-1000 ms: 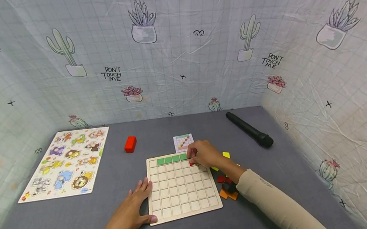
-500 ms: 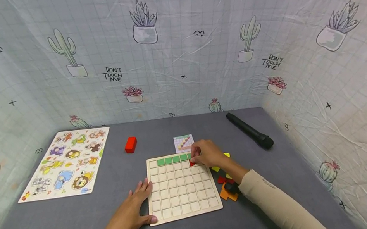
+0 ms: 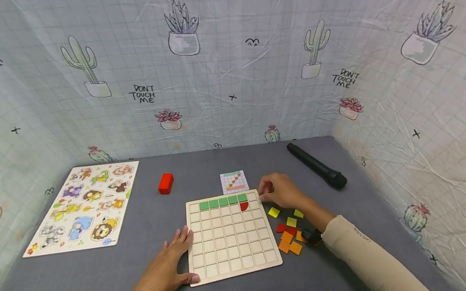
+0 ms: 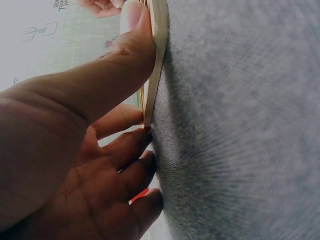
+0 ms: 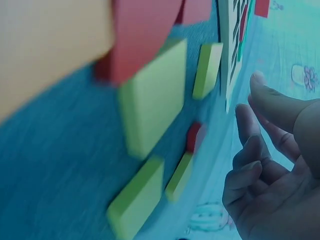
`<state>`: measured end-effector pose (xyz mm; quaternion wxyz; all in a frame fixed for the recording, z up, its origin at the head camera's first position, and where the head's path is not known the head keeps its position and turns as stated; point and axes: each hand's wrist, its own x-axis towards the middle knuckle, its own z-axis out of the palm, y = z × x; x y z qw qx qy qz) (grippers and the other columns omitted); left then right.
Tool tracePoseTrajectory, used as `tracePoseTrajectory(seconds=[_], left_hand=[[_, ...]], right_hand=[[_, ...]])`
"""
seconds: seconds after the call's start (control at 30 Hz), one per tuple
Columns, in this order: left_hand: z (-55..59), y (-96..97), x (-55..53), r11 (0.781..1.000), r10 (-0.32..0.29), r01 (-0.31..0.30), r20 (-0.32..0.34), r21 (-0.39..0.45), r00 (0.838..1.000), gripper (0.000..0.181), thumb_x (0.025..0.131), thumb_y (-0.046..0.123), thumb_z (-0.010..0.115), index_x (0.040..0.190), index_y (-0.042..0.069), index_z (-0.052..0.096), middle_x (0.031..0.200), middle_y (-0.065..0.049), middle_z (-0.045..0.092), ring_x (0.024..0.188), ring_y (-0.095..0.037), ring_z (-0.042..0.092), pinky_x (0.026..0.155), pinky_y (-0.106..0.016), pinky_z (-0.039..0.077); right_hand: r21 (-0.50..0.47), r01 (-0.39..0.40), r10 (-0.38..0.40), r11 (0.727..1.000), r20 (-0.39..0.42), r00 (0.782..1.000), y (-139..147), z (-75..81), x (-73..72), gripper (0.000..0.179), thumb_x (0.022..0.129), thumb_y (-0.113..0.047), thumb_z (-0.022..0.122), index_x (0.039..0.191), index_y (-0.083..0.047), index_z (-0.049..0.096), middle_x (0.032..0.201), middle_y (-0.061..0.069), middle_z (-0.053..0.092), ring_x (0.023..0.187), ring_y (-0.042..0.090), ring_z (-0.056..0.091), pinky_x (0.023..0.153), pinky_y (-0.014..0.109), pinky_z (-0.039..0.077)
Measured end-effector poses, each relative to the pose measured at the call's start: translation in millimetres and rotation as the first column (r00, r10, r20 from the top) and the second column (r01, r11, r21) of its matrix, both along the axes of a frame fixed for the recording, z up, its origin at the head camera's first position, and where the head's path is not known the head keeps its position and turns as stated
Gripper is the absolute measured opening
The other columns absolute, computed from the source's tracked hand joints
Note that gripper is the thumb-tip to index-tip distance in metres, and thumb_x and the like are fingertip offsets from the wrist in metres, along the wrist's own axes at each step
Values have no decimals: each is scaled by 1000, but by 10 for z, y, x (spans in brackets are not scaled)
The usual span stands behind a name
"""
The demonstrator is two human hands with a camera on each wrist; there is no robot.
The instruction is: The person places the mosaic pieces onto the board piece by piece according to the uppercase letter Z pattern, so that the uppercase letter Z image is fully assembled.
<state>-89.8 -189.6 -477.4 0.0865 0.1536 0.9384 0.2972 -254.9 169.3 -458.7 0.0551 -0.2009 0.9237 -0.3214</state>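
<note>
A pale wooden grid board (image 3: 231, 245) lies in the middle of the table. Along its far row runs a line of several green tiles (image 3: 223, 201), and a red rounded piece (image 3: 244, 206) sits in a cell just below the rightmost one. My left hand (image 3: 166, 264) rests spread on the board's left side, its thumb on the near corner. In the left wrist view, the thumb (image 4: 127, 55) lies on top and the fingers touch the edge. Past the board's far right corner hovers my right hand (image 3: 281, 191), fingers loosely bent, nothing held in the right wrist view.
Right of the board lie loose yellow tiles (image 3: 291, 222), red pieces (image 3: 281, 227) and orange tiles (image 3: 285, 246). A printed pattern card (image 3: 233, 181) sits behind the board. Farther out are a red block (image 3: 166, 183), a black microphone (image 3: 316, 164) and an animal puzzle board (image 3: 85, 208).
My right hand has let go of the red piece, now lying in its cell, and moved right off the board. The left hand has stayed put.
</note>
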Motion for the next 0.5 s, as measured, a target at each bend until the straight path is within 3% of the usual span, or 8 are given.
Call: tracePoseTrajectory(seconds=[0.23, 0.5], left_hand=[[8, -1, 3, 1000, 2, -2, 2, -6, 1000, 107, 75, 28, 94, 162, -2, 40, 173, -22, 30, 162, -46, 23, 128, -70, 22], [5, -1, 1, 1000, 1, -1, 9, -11, 1000, 108, 75, 28, 94, 162, -1, 39, 173, -22, 29, 162, -46, 22, 128, -71, 22]], right_hand=[[5, 41, -41, 999, 7, 999, 217, 8, 23, 11, 93, -15, 83, 98, -12, 74, 87, 1, 68, 76, 17, 58, 66, 30, 51], [26, 46, -46, 999, -7, 999, 411, 10, 61, 13, 92, -17, 84, 100, -12, 76, 90, 0, 71, 82, 18, 64, 75, 32, 53]])
